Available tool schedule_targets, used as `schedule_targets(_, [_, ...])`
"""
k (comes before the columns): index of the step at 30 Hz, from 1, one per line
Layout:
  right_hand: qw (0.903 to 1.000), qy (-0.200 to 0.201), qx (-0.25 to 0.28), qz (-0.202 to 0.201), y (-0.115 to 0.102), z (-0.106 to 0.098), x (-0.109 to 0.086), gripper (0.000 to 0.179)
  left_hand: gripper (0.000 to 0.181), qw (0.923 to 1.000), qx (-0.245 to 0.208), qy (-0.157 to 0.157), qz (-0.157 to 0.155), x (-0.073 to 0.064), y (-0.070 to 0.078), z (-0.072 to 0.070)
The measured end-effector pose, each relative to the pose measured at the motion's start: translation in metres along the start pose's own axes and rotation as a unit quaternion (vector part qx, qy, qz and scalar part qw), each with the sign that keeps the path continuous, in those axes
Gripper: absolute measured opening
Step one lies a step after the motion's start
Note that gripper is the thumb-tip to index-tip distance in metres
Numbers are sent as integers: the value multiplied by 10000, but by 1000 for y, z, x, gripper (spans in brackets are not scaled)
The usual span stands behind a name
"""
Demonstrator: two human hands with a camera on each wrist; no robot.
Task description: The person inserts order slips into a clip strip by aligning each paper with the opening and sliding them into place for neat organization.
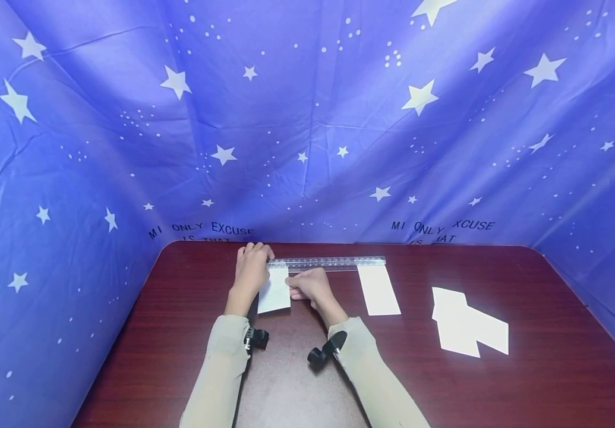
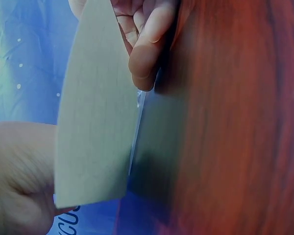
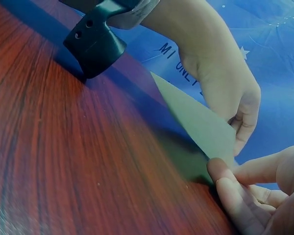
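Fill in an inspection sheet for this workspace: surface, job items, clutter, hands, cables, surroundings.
Surface: dark reddish wood-grain table, shiny near the front.
Job's things: clear ruler at the far ends of the held paper and second paper; the held paper's near end is lifted off the table.
Clutter: overlapping white papers at the right; exact count unclear.
Grippers: left hand touches the ruler's left end, grip unclear; right hand pinches the held paper's edge.
Cables: nothing seen.
Surroundings: blue star-print fabric behind and at both sides.
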State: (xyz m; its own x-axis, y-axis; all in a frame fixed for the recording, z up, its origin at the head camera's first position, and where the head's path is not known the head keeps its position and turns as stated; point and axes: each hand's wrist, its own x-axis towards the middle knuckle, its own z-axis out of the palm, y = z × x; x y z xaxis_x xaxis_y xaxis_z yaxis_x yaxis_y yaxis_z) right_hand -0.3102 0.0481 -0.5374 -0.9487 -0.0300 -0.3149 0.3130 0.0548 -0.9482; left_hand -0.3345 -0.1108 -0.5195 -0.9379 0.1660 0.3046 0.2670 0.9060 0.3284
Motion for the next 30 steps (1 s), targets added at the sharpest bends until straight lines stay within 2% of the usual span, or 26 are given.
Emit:
schedule_targets(12, [9998, 44, 179, -50, -1, 1, -2, 18, 34, 9988, 37, -474, -108, 0, -1, 3])
schedule_targets(25, [9992, 172, 354, 112, -1, 0, 1, 19, 35, 9983, -109, -561, -102, -1, -2, 1])
schedule_targets(30, [9994, -7, 290, 202, -3, -5, 0, 22, 35, 9981, -107, -584, -133, -1, -1, 1])
